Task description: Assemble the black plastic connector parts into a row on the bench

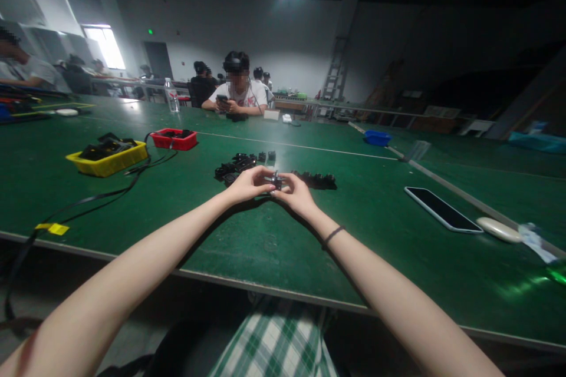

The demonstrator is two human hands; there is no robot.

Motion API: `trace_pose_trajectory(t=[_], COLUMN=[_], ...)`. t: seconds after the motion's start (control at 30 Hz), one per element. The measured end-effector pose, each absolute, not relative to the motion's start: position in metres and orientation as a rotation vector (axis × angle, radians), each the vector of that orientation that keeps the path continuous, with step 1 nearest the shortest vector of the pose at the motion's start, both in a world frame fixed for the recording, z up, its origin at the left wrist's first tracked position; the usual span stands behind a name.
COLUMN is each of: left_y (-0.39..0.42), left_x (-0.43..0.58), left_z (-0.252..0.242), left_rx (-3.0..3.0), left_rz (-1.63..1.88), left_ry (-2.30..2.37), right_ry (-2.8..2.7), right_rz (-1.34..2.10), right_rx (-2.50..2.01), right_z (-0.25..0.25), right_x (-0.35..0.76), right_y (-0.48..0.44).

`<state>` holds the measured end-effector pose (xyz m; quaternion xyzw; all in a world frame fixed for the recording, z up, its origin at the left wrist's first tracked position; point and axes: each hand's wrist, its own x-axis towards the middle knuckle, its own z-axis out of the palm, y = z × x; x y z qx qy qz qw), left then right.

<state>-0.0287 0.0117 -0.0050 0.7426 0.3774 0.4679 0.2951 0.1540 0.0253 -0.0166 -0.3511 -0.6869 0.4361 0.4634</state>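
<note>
Both my hands meet over the green table (pixel 265 235) and pinch one small black part (pixel 276 181) between their fingertips. It has a greyish top; its exact kind is too small to make out. My left hand (pixel 249 184) closes on it from the left, my right hand (pixel 298 193) from the right, wearing a dark band on the wrist. Just beyond my left hand lies a pile of small black parts (pixel 234 166), with a few single ones behind it. A row of similar black parts (pixel 321 180) extends to the right of my right hand.
To the left stand a yellow bin (pixel 106 166) and a red bin (pixel 177 141) holding black parts, with a black cable (pixel 106 193) beside them. A phone (pixel 442 210) and a pale oval object (pixel 499 230) lie right. Farther back are a blue bin (pixel 377 138), a bottle (pixel 171 97) and a seated person (pixel 241 94).
</note>
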Motion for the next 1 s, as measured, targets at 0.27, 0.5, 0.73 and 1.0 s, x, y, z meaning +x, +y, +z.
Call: trace_pose_trajectory(t=[0.27, 0.5, 0.73, 1.0], left_y=[0.0105, 0.0113, 0.0096, 0.0115], left_x=[-0.0273, -0.0277, -0.0268, -0.0269], left_z=[-0.0041, -0.0055, -0.0029, -0.0048], left_rx=[1.928, 1.943, 1.943, 1.923], left_rz=[1.246, 1.256, 1.265, 1.283], left_ry=[0.971, 1.005, 1.033, 0.997], right_ry=[-1.685, -1.727, -1.720, -1.699], right_rz=[1.080, 1.040, 1.025, 1.026], right_rx=[-0.854, -0.878, -0.899, -0.912], right_z=[-0.0181, -0.0198, -0.0198, -0.0202], right_x=[0.1536, 0.1541, 0.1530, 0.1520], right_y=[0.0263, 0.0273, 0.0273, 0.0275])
